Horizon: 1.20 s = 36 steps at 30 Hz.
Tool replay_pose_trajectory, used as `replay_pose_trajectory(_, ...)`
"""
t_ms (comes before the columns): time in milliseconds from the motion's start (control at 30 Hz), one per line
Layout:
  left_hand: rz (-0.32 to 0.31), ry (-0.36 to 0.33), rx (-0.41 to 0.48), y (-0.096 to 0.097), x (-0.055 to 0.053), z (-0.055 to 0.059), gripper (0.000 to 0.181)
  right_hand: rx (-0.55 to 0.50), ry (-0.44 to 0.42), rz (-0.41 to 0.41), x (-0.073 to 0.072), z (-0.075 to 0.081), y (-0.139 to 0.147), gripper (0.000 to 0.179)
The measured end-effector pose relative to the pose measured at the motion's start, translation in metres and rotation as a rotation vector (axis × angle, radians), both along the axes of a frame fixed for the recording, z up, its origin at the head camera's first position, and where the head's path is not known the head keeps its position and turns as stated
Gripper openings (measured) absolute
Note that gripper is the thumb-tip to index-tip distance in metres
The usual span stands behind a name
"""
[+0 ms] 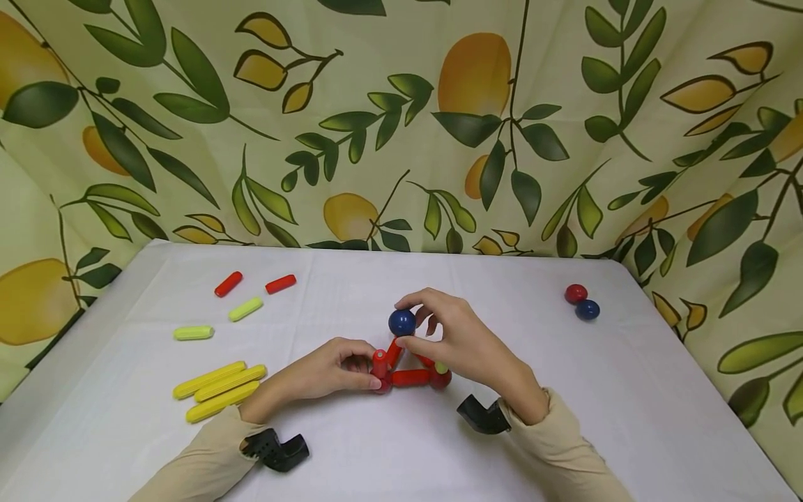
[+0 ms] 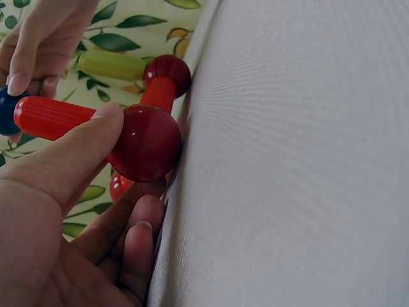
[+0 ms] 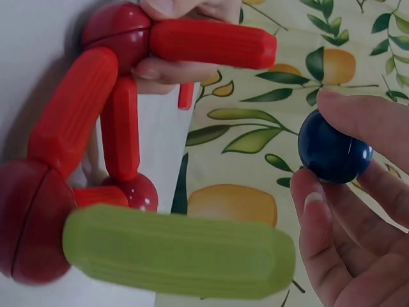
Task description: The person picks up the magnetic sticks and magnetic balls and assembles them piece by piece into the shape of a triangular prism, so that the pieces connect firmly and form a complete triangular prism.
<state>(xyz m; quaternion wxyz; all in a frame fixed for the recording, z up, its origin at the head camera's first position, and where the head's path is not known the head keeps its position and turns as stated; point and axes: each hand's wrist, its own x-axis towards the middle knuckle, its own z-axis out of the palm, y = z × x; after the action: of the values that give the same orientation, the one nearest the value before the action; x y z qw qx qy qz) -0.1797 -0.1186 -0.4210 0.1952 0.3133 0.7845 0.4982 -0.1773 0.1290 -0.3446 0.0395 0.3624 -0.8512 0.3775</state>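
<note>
A triangle of short red rods (image 1: 410,378) and dark red balls lies on the white table. My left hand (image 1: 323,371) grips the ball (image 2: 146,144) at its near left corner, thumb on one side and fingers beneath. From that ball a red rod (image 3: 214,43) stands upright with its top end bare. My right hand (image 1: 458,341) pinches a blue ball (image 3: 333,148) between thumb and fingertips, higher than the rod; a gap between ball and rod shows in the right wrist view. A light green rod (image 3: 179,252) stands up from the near right corner ball (image 3: 35,224).
Loose red rods (image 1: 280,284) and light green rods (image 1: 194,333) lie at the back left. Longer yellow rods (image 1: 227,383) lie beside my left forearm. A red ball (image 1: 576,293) and a blue ball (image 1: 587,310) sit at the right. Behind the table hangs a patterned curtain (image 1: 401,139).
</note>
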Motion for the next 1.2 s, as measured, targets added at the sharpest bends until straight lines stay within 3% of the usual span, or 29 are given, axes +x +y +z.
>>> replay_pose_trajectory(500,-0.010,0.021,0.009,-0.001,-0.001,-0.001,0.018,-0.009,-0.014,0.099,0.008,-0.007,-0.014,0.040)
replay_pose_trajectory(1200,-0.029,0.023,0.032,-0.002,-0.002,-0.003,0.016,-0.007,-0.055,0.129,0.013,-0.011,-0.021,0.039)
